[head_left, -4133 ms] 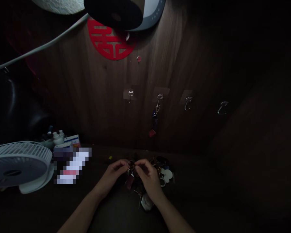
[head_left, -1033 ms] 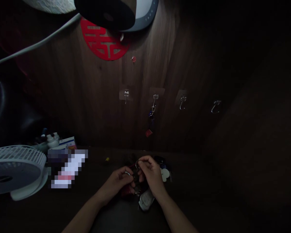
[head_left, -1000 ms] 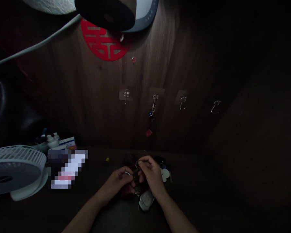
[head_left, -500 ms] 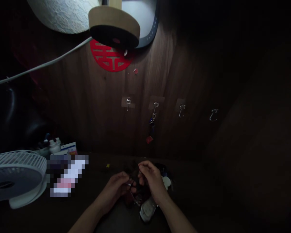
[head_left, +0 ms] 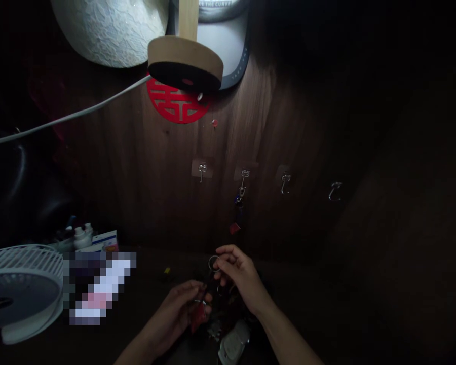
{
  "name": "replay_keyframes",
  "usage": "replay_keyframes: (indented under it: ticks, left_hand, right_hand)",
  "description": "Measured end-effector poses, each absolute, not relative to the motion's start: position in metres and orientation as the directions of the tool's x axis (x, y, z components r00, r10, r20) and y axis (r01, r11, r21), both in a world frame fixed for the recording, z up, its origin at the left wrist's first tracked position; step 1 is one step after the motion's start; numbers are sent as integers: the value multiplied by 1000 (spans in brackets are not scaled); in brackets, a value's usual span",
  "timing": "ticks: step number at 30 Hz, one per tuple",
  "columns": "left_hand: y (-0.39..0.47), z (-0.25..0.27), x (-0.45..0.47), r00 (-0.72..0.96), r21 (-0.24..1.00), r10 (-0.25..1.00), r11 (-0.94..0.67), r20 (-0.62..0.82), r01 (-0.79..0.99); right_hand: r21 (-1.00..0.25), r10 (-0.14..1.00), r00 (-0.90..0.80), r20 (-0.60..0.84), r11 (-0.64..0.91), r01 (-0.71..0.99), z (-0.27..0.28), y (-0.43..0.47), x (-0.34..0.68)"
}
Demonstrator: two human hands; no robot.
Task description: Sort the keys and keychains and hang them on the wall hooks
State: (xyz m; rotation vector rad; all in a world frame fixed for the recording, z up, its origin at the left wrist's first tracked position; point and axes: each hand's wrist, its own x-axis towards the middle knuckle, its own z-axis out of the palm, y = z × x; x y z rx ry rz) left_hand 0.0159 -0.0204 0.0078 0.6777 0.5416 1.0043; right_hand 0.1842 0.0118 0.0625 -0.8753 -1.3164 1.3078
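My right hand pinches a thin metal key ring between thumb and fingers. Lower and to the left, my left hand is closed on a small keychain, and its red tag hangs under the fingers. A dark length seems to run between the two hands, though the dim light hides whether ring and keychain are joined. Below my right wrist a silvery rounded object lies on the dark tabletop, with small metal pieces beside it that I cannot make out.
Metal hooks line the wall; a key bunch hangs from one hook. A white fan stands at the left near white bottles. A small yellow piece lies on the table. A round-based lamp overhangs from above.
My right hand has lifted slightly, and the ring now shows in its fingers. The red tag has come into clearer view under my left hand. The camera view has tipped upward a little.
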Motion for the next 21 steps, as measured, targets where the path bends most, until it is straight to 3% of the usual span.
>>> replay_keyframes:
  ticks: [8,13,21]
  left_hand:
    - [-21,7,18,448,779,886,365,-122,-510]
    - [-17,-6,23,465,830,873,364,-145,-423]
    - [-21,-12,23,487,896,858,334,-161,-294]
  right_hand:
    - [-962,961,-80,265,258,-90,82,31,204]
    - [-908,928,57,368,372,-191,94,48,217]
    - [-863,914,152,377,406,-302,122,66,228]
